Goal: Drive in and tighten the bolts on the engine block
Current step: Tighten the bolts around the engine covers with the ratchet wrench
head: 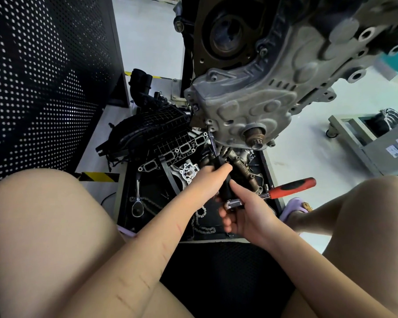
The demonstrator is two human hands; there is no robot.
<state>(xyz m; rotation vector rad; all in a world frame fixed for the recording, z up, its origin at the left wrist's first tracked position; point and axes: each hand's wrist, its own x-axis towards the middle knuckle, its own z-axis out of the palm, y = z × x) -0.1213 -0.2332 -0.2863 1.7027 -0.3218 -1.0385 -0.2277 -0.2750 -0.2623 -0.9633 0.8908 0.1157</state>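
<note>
The grey cast engine block (257,97) hangs above a black parts tray. A black-handled driver (223,180) with a thin metal shaft (213,145) points up at a bolt hole on the block's lower left corner (208,128). My left hand (207,182) grips the upper part of the black handle. My right hand (244,214) is at the handle's lower end, thumb along it, fingers curled round a chrome ratchet head (233,204) there. A crank snout (255,137) sticks out of the block to the right of the shaft.
The black tray (129,203) holds a black intake manifold (161,131), a chrome ratchet (138,203), a timing chain (202,226) and a red-handled ratchet (290,187). A perforated black panel (44,76) stands at left. My knees flank the tray; a grey cart (368,138) sits at right.
</note>
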